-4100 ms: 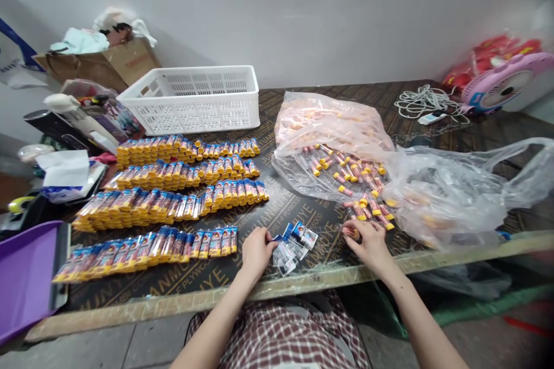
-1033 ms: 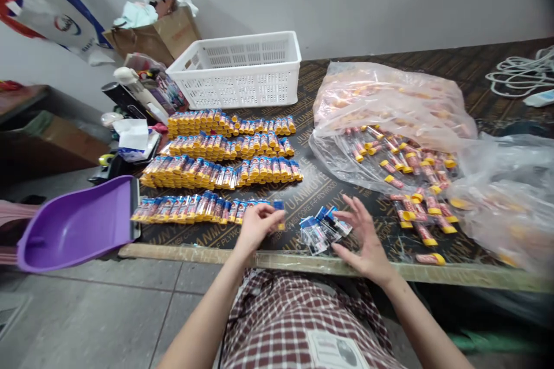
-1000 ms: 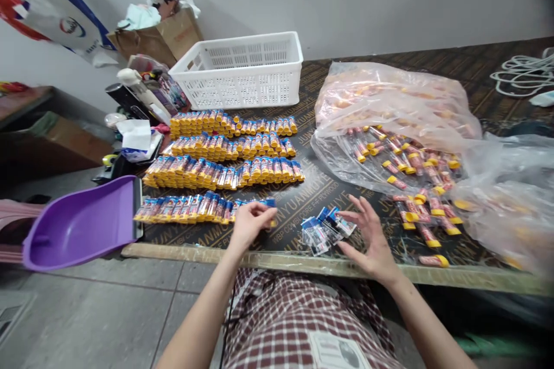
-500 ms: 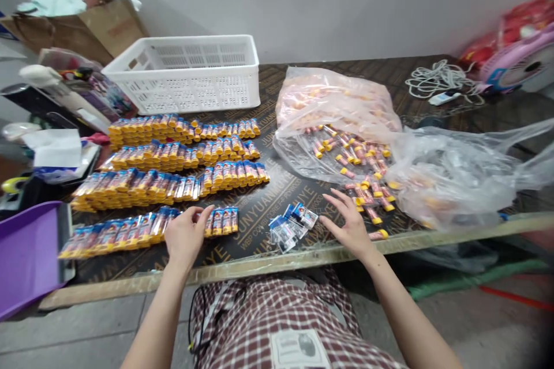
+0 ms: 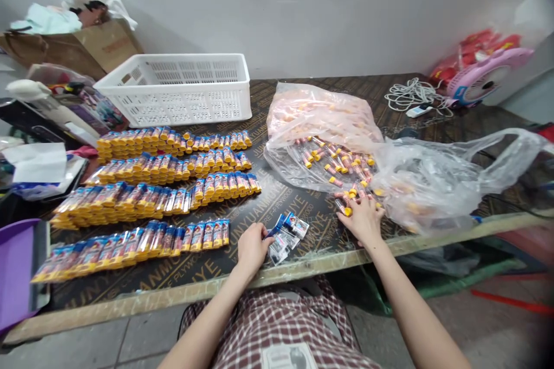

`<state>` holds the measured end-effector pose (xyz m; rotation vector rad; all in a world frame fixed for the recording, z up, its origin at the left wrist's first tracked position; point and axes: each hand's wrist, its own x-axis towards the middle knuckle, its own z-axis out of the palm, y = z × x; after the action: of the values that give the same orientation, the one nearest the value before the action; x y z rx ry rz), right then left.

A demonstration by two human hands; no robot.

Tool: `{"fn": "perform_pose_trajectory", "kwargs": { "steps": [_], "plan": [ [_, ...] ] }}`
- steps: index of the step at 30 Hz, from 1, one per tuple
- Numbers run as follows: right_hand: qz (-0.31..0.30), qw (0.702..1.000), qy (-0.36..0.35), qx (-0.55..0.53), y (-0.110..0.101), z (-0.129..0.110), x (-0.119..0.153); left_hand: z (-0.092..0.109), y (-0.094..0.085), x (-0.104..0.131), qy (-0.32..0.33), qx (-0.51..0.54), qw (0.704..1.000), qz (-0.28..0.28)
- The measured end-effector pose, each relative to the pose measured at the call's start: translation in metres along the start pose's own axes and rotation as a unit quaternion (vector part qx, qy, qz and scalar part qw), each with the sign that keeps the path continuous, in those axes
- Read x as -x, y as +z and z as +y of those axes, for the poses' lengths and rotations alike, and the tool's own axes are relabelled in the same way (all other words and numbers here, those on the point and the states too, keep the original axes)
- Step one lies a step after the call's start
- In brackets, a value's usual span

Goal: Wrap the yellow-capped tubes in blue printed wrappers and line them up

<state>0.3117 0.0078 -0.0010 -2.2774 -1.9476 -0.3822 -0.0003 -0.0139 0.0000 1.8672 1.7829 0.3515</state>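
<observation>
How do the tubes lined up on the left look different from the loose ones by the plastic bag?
The lined-up tubes sit side by side in rows, while the loose tubes are scattered at various angles. The lined-up tubes show blue at their far ends; the loose tubes show no blue. Both have yellow ends.

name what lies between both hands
In the head view: from the left hand, blue-topped clear sleeves, then printed tabletop, then a yellow-capped tube at the right hand.

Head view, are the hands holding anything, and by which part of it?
The left hand seems to pinch a packet by its blue end. The right hand is at the tubes; whether it grips one cannot be told.
</observation>
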Motion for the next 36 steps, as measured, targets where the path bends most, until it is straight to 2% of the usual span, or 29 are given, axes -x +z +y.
{"fn": "perform_pose_trajectory", "kwargs": {
  "steps": [3,6,9,11,14,18,20,23,28,31,33,36],
  "plan": [
    [0.014,0.999,0.008,-0.034,0.003,-0.001,0.001,-0.001,0.001,0.001,0.003,0.021,1.000,0.010],
    [0.061,0.992,0.015,-0.113,0.004,-0.004,0.002,-0.001,-0.001,0.004,0.024,0.007,1.000,-0.003],
    [0.125,0.968,-0.002,-0.216,-0.002,-0.013,0.005,0.000,-0.001,0.006,0.058,-0.026,0.998,-0.009],
    [0.136,0.950,-0.005,-0.283,-0.011,-0.023,0.009,0.000,0.000,0.007,0.072,-0.044,0.996,0.009],
    [0.072,0.910,0.018,-0.407,-0.025,-0.043,0.016,-0.001,0.003,0.008,0.069,-0.029,0.996,0.057],
    [-0.044,0.802,0.041,-0.594,-0.038,-0.071,0.029,-0.003,0.003,0.006,0.052,0.123,0.986,0.098],
    [-0.059,0.774,0.047,-0.629,-0.040,-0.083,0.034,-0.003,0.002,0.004,0.018,0.192,0.977,0.091],
    [-0.052,0.766,0.046,-0.639,-0.042,-0.093,0.038,-0.002,-0.001,0.001,-0.017,0.190,0.980,0.060],
    [-0.044,0.777,0.030,-0.627,-0.043,-0.099,0.042,-0.003,0.000,0.000,0.049,0.065,0.994,0.066],
    [-0.060,0.765,0.036,-0.640,-0.043,-0.100,0.045,-0.004,0.002,0.002,0.063,0.042,0.994,0.082],
    [-0.068,0.761,0.044,-0.644,-0.043,-0.101,0.047,-0.004,0.003,0.002,0.059,0.070,0.991,0.099],
    [-0.052,0.771,0.046,-0.633,-0.047,-0.102,0.049,-0.002,0.004,-0.001,0.010,0.227,0.968,0.111]
  ]
}}
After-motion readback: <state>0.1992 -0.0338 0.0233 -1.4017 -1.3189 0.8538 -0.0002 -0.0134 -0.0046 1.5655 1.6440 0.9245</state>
